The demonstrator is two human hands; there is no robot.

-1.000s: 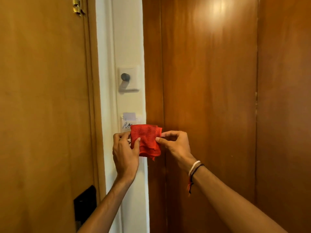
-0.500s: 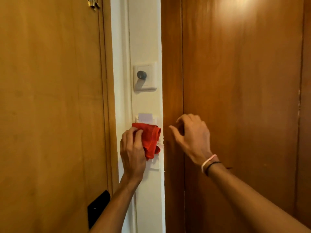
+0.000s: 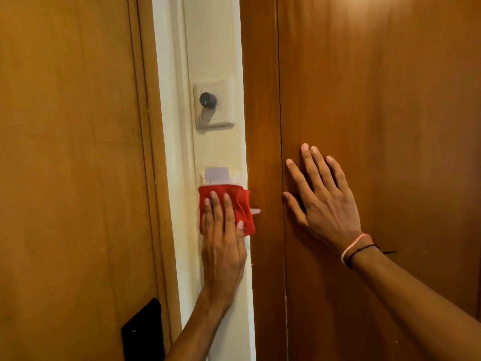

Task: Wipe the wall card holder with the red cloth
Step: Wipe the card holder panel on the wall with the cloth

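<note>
Pressing one red cloth (image 3: 235,204) on one card holder (image 3: 234,179): left hand (image 3: 223,246).

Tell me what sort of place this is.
Likely a hotel room entry: a wall card holder with a card in its slot, a dial switch above it, and a black lock plate on the wooden door.

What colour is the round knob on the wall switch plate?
Dark grey knob on a cream switch plate; head view.

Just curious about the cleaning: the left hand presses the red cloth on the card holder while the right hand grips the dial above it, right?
Not quite. In the head view the right hand lies flat on the wooden panel, not on the dial. The left hand does press the red cloth on the card holder.
</note>
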